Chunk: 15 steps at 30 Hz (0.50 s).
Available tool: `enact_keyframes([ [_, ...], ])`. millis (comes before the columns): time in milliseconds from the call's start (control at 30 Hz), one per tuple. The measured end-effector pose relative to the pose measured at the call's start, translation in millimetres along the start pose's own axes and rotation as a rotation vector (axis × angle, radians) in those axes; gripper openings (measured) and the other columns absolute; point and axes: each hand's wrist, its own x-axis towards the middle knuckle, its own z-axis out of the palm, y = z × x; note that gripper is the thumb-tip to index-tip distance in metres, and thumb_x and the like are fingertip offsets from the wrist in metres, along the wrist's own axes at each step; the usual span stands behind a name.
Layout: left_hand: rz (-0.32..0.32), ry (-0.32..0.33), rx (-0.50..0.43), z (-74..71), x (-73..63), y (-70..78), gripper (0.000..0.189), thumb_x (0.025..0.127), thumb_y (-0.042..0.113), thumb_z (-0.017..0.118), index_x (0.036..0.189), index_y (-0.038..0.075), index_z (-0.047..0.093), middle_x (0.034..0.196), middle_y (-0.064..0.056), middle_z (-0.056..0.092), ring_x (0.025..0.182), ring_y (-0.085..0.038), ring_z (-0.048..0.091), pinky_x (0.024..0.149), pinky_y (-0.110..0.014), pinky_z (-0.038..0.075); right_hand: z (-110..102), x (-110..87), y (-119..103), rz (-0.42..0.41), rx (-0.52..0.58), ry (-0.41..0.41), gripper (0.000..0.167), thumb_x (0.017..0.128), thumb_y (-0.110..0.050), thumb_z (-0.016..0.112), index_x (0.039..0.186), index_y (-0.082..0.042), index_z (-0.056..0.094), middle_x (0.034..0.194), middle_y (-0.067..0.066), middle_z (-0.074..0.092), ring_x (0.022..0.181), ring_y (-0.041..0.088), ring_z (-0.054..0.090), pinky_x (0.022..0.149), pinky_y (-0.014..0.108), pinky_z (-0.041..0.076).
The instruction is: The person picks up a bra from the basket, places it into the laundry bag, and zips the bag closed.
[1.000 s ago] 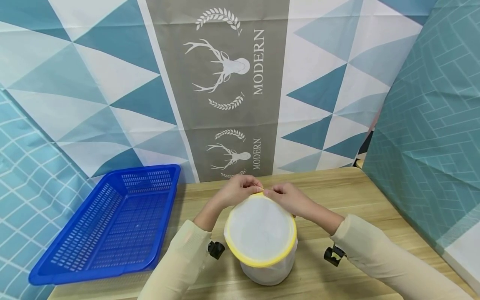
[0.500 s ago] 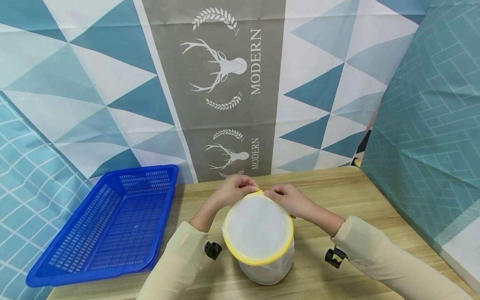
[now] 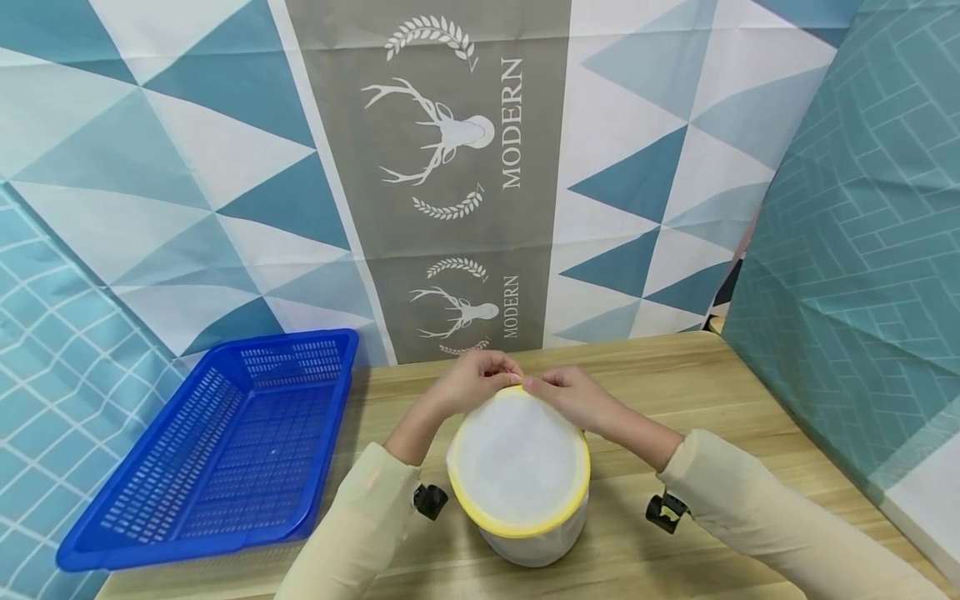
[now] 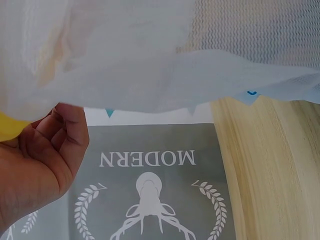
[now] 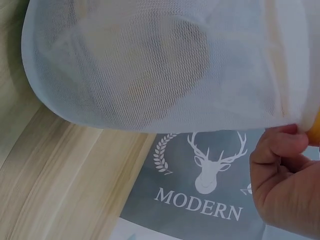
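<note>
A round white mesh laundry bag [image 3: 521, 458] with a yellow trim [image 3: 517, 530] around its top stands on the table in front of me. At the far side of that trim, my left hand [image 3: 478, 382] pinches the yellow edge between thumb and fingers. Right beside it, my right hand [image 3: 576, 398] grips the same edge, the thumbs almost meeting. In the left wrist view the curled fingers of the left hand [image 4: 47, 155] sit under the white fabric [image 4: 135, 75]. The right wrist view shows the sheer mesh side [image 5: 115, 70] and the right hand [image 5: 287, 175] pinching by the yellow corner.
To the left lies a blue plastic basket [image 3: 330, 467] with slotted walls. The wooden table [image 3: 675, 517] runs back to a patterned curtain with deer prints [image 3: 457, 208]. A teal sheet [image 3: 862, 292] hangs along the right side.
Half a second ago the hands were slightly farther apart, with more yellow trim showing between them. Now the thumbs are nearly together again, and the bag has tilted very slightly.
</note>
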Motion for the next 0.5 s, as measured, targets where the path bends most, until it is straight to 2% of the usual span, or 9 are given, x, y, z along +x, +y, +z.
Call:
enact_keyframes([
  [100, 0.005, 0.005, -0.007, 0.5, -0.4, 0.5, 0.011, 0.091, 0.016, 0.060, 0.090, 0.007, 0.067, 0.079, -0.003, 0.066, 0.066, -0.009, 0.055, 0.059, -0.022, 0.045, 1.4, 1.1, 0.4, -0.014, -0.006, -0.001, 0.037, 0.096, -0.034, 0.051, 0.089, -0.004, 0.070, 0.072, 0.004, 0.065, 0.055, 0.011, 0.057, 0.052, 0.029, 0.050],
  [500, -0.029, 0.018, -0.035, -0.4, -1.3, -2.1, 0.012, 0.091, 0.017, 0.060, 0.090, 0.008, 0.068, 0.075, -0.001, 0.064, 0.061, -0.008, 0.053, 0.056, -0.022, 0.045, 5.1, 1.2, 2.9, -0.004, -0.004, 0.051, 0.035, 0.095, -0.034, 0.053, 0.084, -0.006, 0.072, 0.068, 0.002, 0.065, 0.053, 0.011, 0.058, 0.051, 0.029, 0.050],
])
